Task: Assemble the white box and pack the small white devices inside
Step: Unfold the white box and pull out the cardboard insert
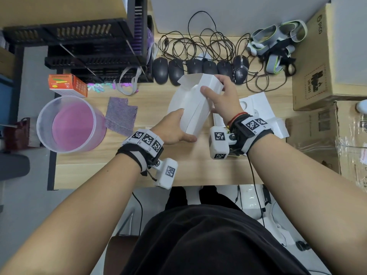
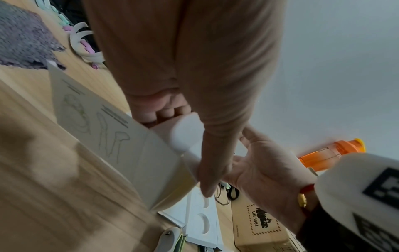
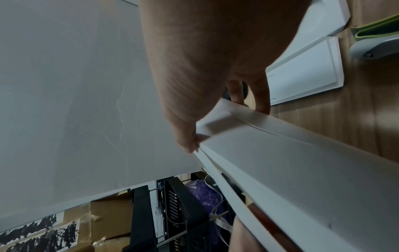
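The white cardboard box (image 1: pixel 195 104) is held above the wooden table, half folded, with its far flaps open. My left hand (image 1: pixel 174 128) grips its near end, thumb underneath. My right hand (image 1: pixel 220 96) grips the far end, thumb on the top panel and fingers round the side. In the left wrist view the box (image 2: pixel 134 153) shows a printed panel with line drawings, and my left hand's fingers (image 2: pixel 164 114) curl round its edge. In the right wrist view my right thumb (image 3: pixel 187 143) pinches a flap of the box (image 3: pixel 280 162). A white moulded insert tray (image 1: pixel 256 108) lies under my right wrist.
A row of black mice (image 1: pixel 198 71) with tangled cables lies behind the box. Black crates (image 1: pixel 89 52) stand at back left. A clear tub with a pink bottom (image 1: pixel 71 124) and a purple cloth (image 1: pixel 121 116) sit to the left. Cardboard cartons (image 1: pixel 325 62) flank the right.
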Available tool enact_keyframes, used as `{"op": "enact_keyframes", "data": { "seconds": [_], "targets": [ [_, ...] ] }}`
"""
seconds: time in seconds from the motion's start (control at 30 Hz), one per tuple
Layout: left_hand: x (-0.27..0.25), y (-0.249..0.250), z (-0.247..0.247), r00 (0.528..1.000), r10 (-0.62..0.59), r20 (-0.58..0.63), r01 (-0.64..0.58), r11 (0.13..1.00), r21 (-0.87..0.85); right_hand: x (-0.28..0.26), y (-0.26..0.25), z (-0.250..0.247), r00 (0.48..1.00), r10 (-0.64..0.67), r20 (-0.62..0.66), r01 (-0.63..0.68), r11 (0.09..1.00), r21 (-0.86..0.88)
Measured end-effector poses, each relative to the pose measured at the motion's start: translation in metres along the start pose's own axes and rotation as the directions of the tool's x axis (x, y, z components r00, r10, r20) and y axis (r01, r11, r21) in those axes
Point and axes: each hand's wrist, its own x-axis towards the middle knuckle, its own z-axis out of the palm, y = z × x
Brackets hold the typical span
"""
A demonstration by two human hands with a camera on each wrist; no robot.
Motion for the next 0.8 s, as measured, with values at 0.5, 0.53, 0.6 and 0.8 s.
{"op": "enact_keyframes", "data": {
  "seconds": [0.5,0.53,0.6,0.8],
  "targets": [
    [-0.002,0.004,0.005,0.994,0.079,-0.072,-0.066,0.984,0.163,0.003,0.008,-0.007,0.994,0.105,-0.034,-0.102,0.993,0.065],
    [-0.002,0.002,0.002,0.994,0.084,-0.071,-0.073,0.986,0.151,0.004,0.010,-0.009,0.992,0.121,-0.043,-0.117,0.990,0.075],
    [-0.002,-0.005,-0.004,0.996,0.085,-0.015,-0.083,0.991,0.105,0.006,0.013,-0.014,0.984,0.166,-0.059,-0.160,0.983,0.089],
    [-0.001,-0.014,-0.006,0.996,0.077,0.051,-0.070,0.990,-0.121,0.006,0.022,-0.012,0.977,0.211,-0.041,-0.206,0.974,0.095]
  ]
}}
